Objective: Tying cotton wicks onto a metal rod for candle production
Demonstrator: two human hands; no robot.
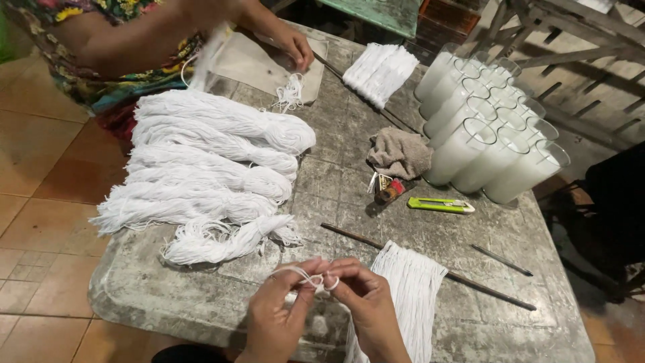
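Note:
My left hand (279, 312) and my right hand (366, 306) meet at the near edge of the grey table (416, 235). Together they pinch a short white string (316, 277) that loops between the fingertips. Just right of my hands, a row of white strings (411, 296) hangs from a thin dark rod (484, 288) lying across the table. Several thick skeins of white yarn (215, 161) are piled on the table's left part, beyond my left hand.
Another person in a flowered garment works at the far side, a hand (292, 47) on cloth by loose string. Several tall glass candles (484, 128) stand at the right. A crumpled rag (401, 153), a green utility knife (440, 205), a second string bundle (379, 70) lie mid-table.

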